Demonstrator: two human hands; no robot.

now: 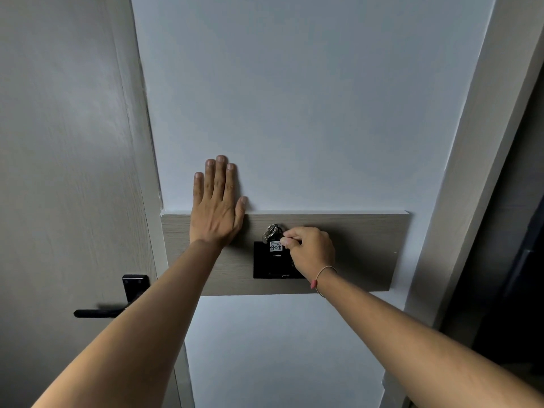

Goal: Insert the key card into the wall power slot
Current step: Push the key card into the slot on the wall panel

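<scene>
A black wall power slot unit [269, 265] is mounted on a wood-look panel [353, 245] on the white wall. My right hand [310, 250] pinches the key card [275, 246], a small tag with a white label and a metal key ring on top, at the upper part of the black unit. How deep the card sits in the slot is hidden. My left hand [216, 204] lies flat, fingers spread upward, against the wall and the panel's top left edge, holding nothing.
A door with a black lever handle [117, 304] stands at the left, partly behind my left forearm. A door frame [471, 172] and a dark opening run down the right side.
</scene>
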